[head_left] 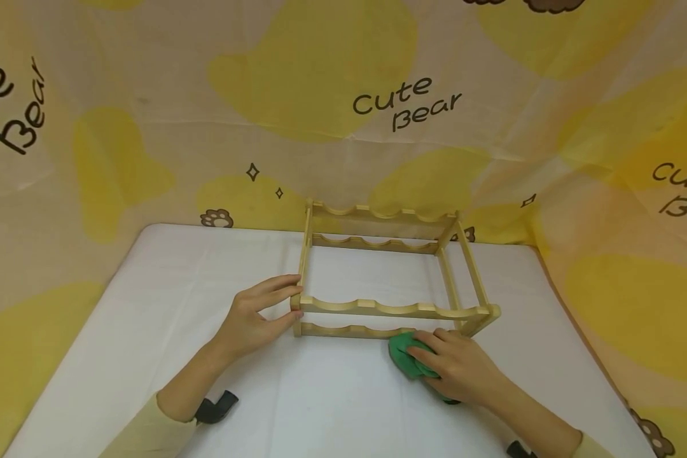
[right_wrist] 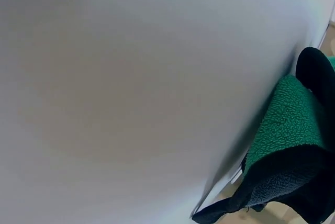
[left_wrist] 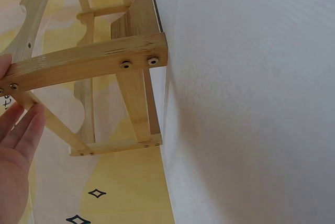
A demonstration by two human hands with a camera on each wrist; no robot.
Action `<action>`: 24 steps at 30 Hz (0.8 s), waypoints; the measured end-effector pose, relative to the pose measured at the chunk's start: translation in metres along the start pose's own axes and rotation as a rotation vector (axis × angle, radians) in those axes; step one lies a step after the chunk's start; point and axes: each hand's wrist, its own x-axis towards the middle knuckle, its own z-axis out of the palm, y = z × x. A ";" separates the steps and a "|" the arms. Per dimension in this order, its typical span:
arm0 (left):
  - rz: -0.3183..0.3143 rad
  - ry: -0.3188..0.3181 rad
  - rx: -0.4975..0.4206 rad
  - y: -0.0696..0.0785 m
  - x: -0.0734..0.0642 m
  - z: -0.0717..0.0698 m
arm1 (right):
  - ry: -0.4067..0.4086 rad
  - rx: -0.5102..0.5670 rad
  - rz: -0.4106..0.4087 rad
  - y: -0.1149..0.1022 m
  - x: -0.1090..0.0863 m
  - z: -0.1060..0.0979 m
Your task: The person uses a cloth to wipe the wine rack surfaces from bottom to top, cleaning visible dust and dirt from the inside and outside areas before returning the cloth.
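Note:
A light wooden rack [head_left: 372, 308] with scalloped rails stands on the white table. My left hand [head_left: 257, 315] holds the rack's front left corner, thumb and fingers around the post; in the left wrist view the fingers of that hand [left_wrist: 21, 135] are at the wooden frame [left_wrist: 94, 59], which has metal screws at its end. My right hand [head_left: 458, 366] grips a bunched green cloth [head_left: 405, 356] against the front lower rail, near the right end. The right wrist view shows the cloth [right_wrist: 288, 122] as fuzzy green with a dark edge; the hand itself is not seen there.
The white tabletop [head_left: 332, 407] spreads around the rack. Behind it hangs a yellow and beige patterned fabric [head_left: 320, 83] that also runs along both sides. Dark straps [head_left: 216, 407] sit at the wrists.

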 end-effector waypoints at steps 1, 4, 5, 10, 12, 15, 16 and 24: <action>-0.002 0.001 -0.003 0.000 0.000 0.000 | -0.004 -0.004 -0.003 -0.001 0.003 0.001; -0.008 0.006 -0.006 0.001 0.000 0.000 | -0.018 -0.004 -0.013 -0.004 0.013 0.005; -0.010 0.006 -0.006 0.001 0.000 0.000 | -0.021 -0.002 -0.015 -0.006 0.016 0.007; -0.014 0.004 -0.007 0.002 0.000 0.000 | -0.026 0.015 -0.026 -0.011 0.031 0.012; -0.011 0.003 -0.007 0.001 0.000 0.000 | -0.027 0.015 -0.030 -0.014 0.037 0.014; -0.007 0.004 -0.009 0.001 -0.001 0.001 | -0.032 0.014 -0.040 -0.018 0.046 0.017; -0.006 0.004 -0.009 0.001 -0.001 0.001 | -0.033 0.010 -0.044 -0.019 0.050 0.018; -0.008 -0.001 -0.005 0.001 -0.001 0.000 | -0.006 -0.004 -0.065 -0.031 0.076 0.026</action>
